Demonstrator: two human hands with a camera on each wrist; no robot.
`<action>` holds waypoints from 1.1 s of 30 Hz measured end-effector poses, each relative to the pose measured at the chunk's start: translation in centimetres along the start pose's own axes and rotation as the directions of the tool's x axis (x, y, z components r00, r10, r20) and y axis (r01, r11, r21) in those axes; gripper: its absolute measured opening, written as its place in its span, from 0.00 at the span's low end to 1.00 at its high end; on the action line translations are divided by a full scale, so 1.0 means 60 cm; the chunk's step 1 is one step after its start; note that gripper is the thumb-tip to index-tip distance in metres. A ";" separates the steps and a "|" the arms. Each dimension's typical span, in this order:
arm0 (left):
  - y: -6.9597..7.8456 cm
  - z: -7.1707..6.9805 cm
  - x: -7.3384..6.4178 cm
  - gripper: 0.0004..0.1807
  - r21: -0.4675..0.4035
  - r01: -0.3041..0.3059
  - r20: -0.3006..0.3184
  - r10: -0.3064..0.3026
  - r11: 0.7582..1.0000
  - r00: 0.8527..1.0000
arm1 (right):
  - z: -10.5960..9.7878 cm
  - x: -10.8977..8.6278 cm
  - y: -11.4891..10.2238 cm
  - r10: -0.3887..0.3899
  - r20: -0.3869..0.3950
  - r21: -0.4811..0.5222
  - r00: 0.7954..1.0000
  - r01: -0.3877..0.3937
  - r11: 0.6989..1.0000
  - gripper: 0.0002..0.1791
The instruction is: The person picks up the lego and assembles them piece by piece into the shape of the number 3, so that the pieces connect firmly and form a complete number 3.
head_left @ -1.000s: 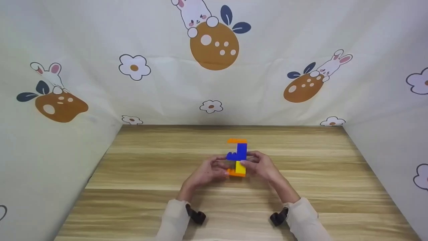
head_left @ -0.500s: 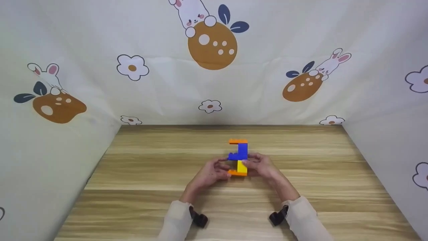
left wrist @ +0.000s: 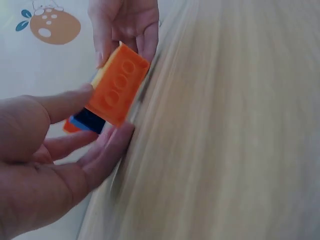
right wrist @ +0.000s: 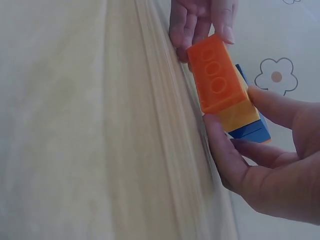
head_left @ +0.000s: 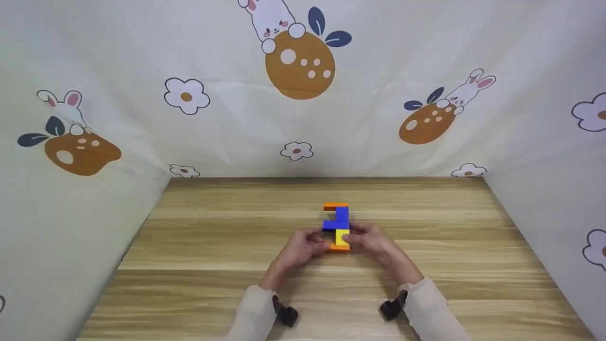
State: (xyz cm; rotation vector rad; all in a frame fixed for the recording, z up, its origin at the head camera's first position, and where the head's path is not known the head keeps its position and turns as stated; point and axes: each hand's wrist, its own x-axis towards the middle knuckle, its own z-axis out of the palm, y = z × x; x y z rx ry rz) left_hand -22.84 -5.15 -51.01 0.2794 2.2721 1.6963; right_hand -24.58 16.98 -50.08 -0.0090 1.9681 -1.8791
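Between the two hands, in the head view, is a joined stack of toy building bricks: an orange brick [head_left: 340, 249] at the near end, a yellow brick [head_left: 339, 235], blue bricks [head_left: 342, 217], and another orange brick [head_left: 336, 205] at the far end. My right hand [head_left: 376, 240] pinches the yellow part from the right with thumb and fingers. From the left, my left hand [head_left: 300, 248] holds the near orange brick, thumb on its edge and fingers curled below. Both wrist views show the hollow underside of that orange brick [left wrist: 117, 86], with round tubes inside.
A wood-grain table [head_left: 203, 293] lies under the hands. Pale cloth walls [head_left: 227, 128] printed with rabbits, fruit and flowers stand at its back and sides. A black wrist camera [head_left: 286, 315] sits on the left cuff, another camera [head_left: 392, 309] on the right.
The brick stack has tilted and come slightly nearer, so more of the far orange brick's near side shows. Both hands have moved down a little with it, still holding on.
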 end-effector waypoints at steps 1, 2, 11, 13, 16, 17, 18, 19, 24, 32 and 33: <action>0.001 0.001 -0.001 0.27 0.026 -0.001 -0.006 0.001 1.000 1.000 | 0.001 0.000 0.000 0.012 -0.007 0.001 1.000 -0.012 1.000 0.36; 0.001 0.002 -0.002 0.26 0.049 0.000 -0.013 0.000 0.999 1.000 | 0.001 0.000 0.000 0.023 -0.012 0.006 1.000 -0.023 1.000 0.36; 0.011 0.015 -0.005 0.27 0.067 0.079 -0.087 -0.073 0.995 0.994 | 0.005 -0.002 -0.003 0.027 -0.045 -0.030 0.999 -0.028 0.999 0.37; 0.011 0.017 -0.004 0.25 0.076 0.084 -0.101 -0.076 0.994 0.992 | 0.006 -0.001 -0.002 0.014 -0.045 -0.036 0.999 -0.016 0.999 0.36; 0.008 0.019 -0.003 0.20 0.082 0.066 -0.114 -0.056 0.994 0.992 | 0.008 -0.001 0.000 -0.004 -0.037 -0.048 0.999 0.003 0.999 0.34; 0.007 0.018 -0.003 0.18 0.081 0.056 -0.116 -0.046 0.995 0.992 | 0.009 -0.002 0.000 -0.009 -0.027 -0.052 1.000 0.008 0.999 0.33; 0.005 0.018 -0.003 0.16 0.078 0.053 -0.119 -0.044 0.996 0.992 | 0.010 -0.001 0.000 -0.013 -0.023 -0.053 1.000 0.012 0.999 0.33; 0.005 0.017 -0.003 0.15 0.075 0.053 -0.122 -0.044 0.996 0.992 | 0.011 -0.001 0.000 -0.014 -0.018 -0.056 1.000 0.013 0.998 0.33; 0.004 0.014 -0.007 0.19 0.056 0.075 -0.126 -0.067 0.996 0.990 | 0.015 -0.002 -0.003 -0.002 -0.025 -0.065 1.000 0.000 0.998 0.32; 0.016 0.009 -0.005 0.19 0.049 0.130 -0.112 -0.124 0.990 0.986 | 0.006 -0.003 -0.006 0.026 -0.037 -0.075 0.999 -0.028 0.997 0.31; 0.018 0.007 -0.005 0.19 0.046 0.139 -0.105 -0.133 0.989 0.986 | 0.003 -0.004 -0.006 0.032 -0.040 -0.071 0.999 -0.034 0.997 0.31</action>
